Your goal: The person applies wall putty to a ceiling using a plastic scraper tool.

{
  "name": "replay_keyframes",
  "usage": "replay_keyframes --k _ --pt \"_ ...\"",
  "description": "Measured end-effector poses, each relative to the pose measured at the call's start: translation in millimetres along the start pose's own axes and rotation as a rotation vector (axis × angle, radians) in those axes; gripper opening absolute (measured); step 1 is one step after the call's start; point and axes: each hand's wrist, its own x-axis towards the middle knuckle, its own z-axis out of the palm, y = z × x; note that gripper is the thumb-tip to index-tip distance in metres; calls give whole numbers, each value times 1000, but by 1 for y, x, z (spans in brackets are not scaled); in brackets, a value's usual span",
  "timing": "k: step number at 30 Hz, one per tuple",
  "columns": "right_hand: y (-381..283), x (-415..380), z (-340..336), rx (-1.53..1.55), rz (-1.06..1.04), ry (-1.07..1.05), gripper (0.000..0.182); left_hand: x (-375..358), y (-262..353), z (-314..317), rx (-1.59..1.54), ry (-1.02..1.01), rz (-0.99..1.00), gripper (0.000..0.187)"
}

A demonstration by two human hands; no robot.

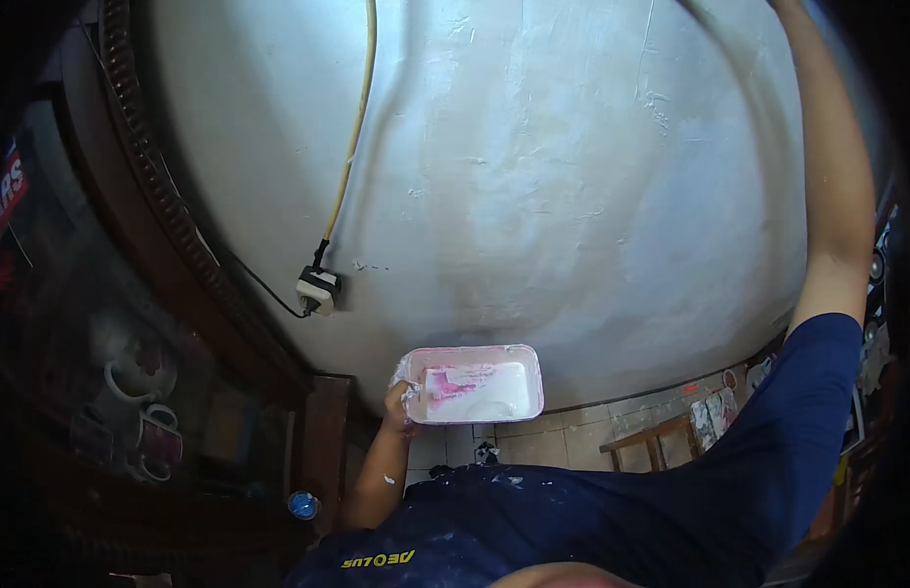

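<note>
Low by the wall (pixel 533 216), the tub (pixel 475 349) of white paste has its end clamped in the left hand (pixel 400 398); a level hold best avoids spills. Above, the right arm (pixel 837 176) reaches up, right hand out of frame, grip unknowable.

My only view comes from a camera on the head, looking forward and down. A pale, smeared wall (pixel 533 196) fills most of it ahead; at the bottom I see, very near, a dark blue fabric shirt (pixel 533 510), with part of the beige tiled floor (pixel 563 441) beyond. The frame bows and darkens at its edges, so the corners seem hard to read.
</note>
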Motion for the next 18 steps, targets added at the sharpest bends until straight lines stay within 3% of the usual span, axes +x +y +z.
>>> replay_keyframes --k 1,3,5,6,7,8,10,12,14,15,17,18 --pt "-17 -15 -2 3 4 -6 26 -2 0 0 27 -5 16 50" --pt "-45 -56 6 380 160 -110 31 -6 -3 -4 -6 39 -3 50" --pt "12 -109 68 399 144 -453 22 -11 -2 2 -65 80 -19 50" --pt "-36 -145 73 501 268 -820 22 -11 1 7 -64 95 -19 50" --pt "-25 -196 113 545 41 -735 22 -12 6 15 -91 140 -39 47" --pt "-36 -217 130 245 -172 -879 26 -13 7 20 -115 185 -56 44" --pt "-29 -259 177 338 -124 -951 29 -19 5 19 -57 204 -64 49" --pt "-9 -241 192 234 -190 -863 29 -22 6 15 32 198 -57 53" --pt "14 -171 192 337 -84 -514 27 -23 0 14 18 238 -16 55" --pt "17 -116 172 63 -22 -605 29 -24 2 17 -68 221 -25 54" --pt "30 -50 140 540 58 -224 35 -23 -17 -11 -64 194 -30 53" --pt "32 -21 124 281 72 -51 36 -22 -20 -17 -76 179 -33 52"
